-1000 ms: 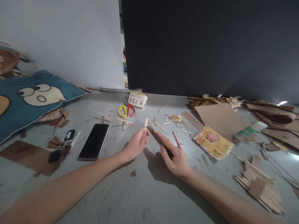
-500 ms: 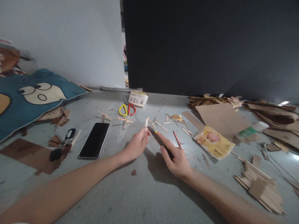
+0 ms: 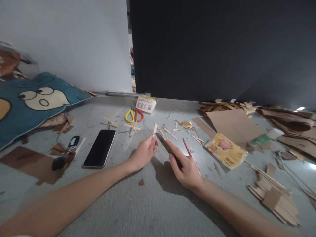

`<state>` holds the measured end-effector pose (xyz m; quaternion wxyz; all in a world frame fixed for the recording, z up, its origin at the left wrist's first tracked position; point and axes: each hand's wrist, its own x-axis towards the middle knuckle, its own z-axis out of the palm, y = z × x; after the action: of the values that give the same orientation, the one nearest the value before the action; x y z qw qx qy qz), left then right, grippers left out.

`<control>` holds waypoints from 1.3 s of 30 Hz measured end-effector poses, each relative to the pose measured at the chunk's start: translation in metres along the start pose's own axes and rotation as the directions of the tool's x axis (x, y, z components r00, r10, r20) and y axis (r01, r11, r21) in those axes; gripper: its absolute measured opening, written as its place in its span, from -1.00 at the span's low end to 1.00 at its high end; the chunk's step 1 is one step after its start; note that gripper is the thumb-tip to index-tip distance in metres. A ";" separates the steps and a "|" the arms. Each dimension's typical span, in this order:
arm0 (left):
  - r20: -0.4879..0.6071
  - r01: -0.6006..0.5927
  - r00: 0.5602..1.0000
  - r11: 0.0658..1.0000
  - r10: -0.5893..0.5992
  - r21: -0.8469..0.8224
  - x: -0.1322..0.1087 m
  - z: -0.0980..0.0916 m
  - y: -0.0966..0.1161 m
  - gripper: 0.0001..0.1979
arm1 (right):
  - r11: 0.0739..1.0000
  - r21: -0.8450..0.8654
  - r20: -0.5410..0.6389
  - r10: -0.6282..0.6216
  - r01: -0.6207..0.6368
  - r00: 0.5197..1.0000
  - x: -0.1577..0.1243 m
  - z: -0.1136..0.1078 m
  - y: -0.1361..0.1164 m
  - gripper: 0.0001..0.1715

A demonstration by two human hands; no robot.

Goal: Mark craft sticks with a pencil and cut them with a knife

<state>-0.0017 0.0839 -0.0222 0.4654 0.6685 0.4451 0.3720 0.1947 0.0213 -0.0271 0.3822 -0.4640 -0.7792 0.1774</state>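
My left hand is closed in a pinch around a thin wooden craft stick, whose upper end sticks out above the fingers. In my right hand is a black and yellow utility knife, gripped along its handle. The knife's tip is right beside the stick; whether the two touch I cannot tell. Beyond the hands, cut stick pieces lie scattered, and crossed sticks rest to the left of them. A red and white patterned pencil-like rod lies just past my right hand.
A phone and keys lie left, near a blue cushion. Red-and-yellow-handled scissors sit by a white packet. On the right are a yellow tissue pack, a glue stick, cardboard and a stick pile.
The knife's tip has shifted very slightly against the stick. My left hand has moved a little left; both grips stay the same.
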 end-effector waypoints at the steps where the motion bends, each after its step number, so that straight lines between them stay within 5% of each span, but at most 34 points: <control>1: 0.005 -0.003 1.000 1.000 0.003 0.002 0.000 0.000 -0.001 -0.55 | 1.000 -0.004 0.000 -0.005 0.005 1.000 0.000 0.000 0.000 -0.34; 9: 0.061 -0.056 0.997 0.998 0.054 0.022 0.000 0.000 -0.007 -0.74 | 1.000 -0.008 0.038 0.017 -0.017 0.999 0.001 0.000 0.000 -0.35; 23: 0.100 -0.011 0.995 0.994 0.022 -0.108 0.000 0.001 -0.001 -0.66 | 0.998 -0.044 0.016 0.042 -0.041 0.999 0.005 -0.004 -0.011 -0.37; 34: 0.030 -0.068 0.997 0.995 0.066 0.076 -0.002 0.000 -0.004 -0.63 | 0.998 -0.035 0.001 0.046 -0.046 0.999 0.000 0.004 -0.013 -0.35; 39: 0.022 -0.111 0.994 0.913 0.111 0.393 -0.003 -0.007 0.010 -0.56 | 0.999 -0.011 -0.008 0.053 -0.053 0.999 -0.001 -0.004 -0.015 -0.39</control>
<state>-0.0067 0.0812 -0.0106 0.2994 0.7725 0.4723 0.3009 0.1889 0.0120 -0.0155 0.3777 -0.4871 -0.7663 0.1813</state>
